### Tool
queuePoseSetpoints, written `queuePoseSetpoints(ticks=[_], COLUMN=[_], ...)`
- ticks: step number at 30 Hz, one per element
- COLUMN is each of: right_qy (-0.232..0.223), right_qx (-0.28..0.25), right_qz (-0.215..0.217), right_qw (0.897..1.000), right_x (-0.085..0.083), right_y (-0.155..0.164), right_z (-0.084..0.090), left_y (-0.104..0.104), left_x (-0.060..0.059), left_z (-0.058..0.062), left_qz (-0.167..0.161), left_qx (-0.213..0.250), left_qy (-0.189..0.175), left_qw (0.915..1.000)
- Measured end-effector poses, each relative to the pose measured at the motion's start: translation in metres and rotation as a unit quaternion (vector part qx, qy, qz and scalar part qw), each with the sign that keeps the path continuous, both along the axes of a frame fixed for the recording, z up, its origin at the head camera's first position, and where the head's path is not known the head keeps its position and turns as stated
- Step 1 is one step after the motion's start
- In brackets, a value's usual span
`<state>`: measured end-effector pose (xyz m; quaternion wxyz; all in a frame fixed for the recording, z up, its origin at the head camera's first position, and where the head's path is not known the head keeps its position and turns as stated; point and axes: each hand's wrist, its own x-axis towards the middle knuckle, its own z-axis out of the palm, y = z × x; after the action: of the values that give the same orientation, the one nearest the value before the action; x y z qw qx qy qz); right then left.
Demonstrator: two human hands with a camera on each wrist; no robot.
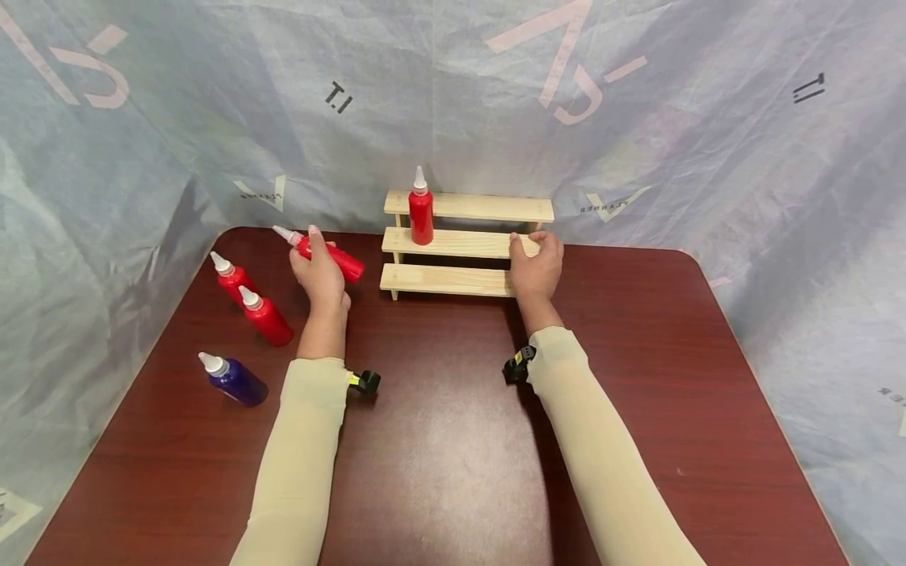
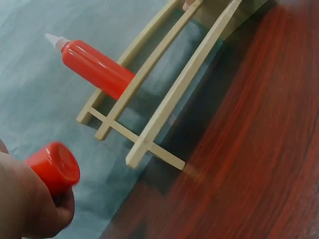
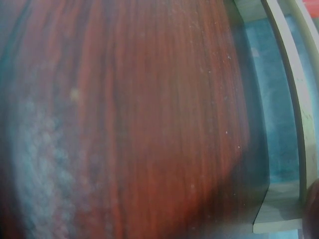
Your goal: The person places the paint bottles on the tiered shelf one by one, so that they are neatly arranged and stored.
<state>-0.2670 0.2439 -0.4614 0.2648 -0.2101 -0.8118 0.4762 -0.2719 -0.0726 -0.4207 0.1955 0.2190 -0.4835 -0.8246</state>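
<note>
My left hand (image 1: 320, 271) grips a red squeeze bottle (image 1: 327, 254) with a white nozzle, held tilted above the table, nozzle pointing up-left. The left wrist view shows the bottle's red base (image 2: 54, 167) sticking out of my fist. My right hand (image 1: 535, 266) holds the right end of a three-step wooden rack (image 1: 467, 245) at the table's far edge, fingers curled over the middle step. Another red bottle (image 1: 421, 211) stands upright on the middle step at the left; it also appears in the left wrist view (image 2: 94, 67). The right wrist view shows only table and rack slats (image 3: 294, 99).
Two red bottles (image 1: 232, 277) (image 1: 265, 316) and a dark blue bottle (image 1: 233, 378) lie at the left of the dark red table (image 1: 453, 440). Grey plastic sheeting (image 1: 637, 118) hangs close behind the rack and along both sides.
</note>
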Motion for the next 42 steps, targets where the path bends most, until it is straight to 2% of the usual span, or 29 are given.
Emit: queuePoseSetpoints(ticks=[4,9,18,25,31,38,42], right_qy=[0.002,0.000,-0.002,-0.007,-0.008,-0.007,-0.008], right_qx=[0.002,0.000,0.001,-0.001,0.001,0.002,-0.001], right_qz=[-0.001,-0.001,-0.001,0.003,-0.001,0.002,0.004], right_qw=[1.000,1.000,1.000,1.000,1.000,1.000,1.000], right_x=[-0.001,0.000,-0.001,0.001,0.000,0.000,0.000], right_y=[0.001,0.000,0.001,0.000,0.000,0.000,0.000], right_z=[-0.001,0.000,0.000,0.002,0.001,0.000,-0.001], left_y=[0.004,0.009,0.029,0.045,0.059,0.069,0.073], left_x=[0.003,0.009,0.018,0.028,0.034,0.037,0.037], left_z=[0.005,0.010,0.025,0.034,0.039,0.038,0.037], left_qz=[-0.054,-0.124,-0.204,-0.248,-0.278,-0.309,-0.320], left_qx=[0.007,0.021,-0.024,-0.074,-0.095,-0.131,-0.148], left_qy=[0.013,0.039,0.100,0.139,0.176,0.184,0.183], left_qw=[0.9984,0.9913,0.9735,0.9558,0.9394,0.9237,0.9177])
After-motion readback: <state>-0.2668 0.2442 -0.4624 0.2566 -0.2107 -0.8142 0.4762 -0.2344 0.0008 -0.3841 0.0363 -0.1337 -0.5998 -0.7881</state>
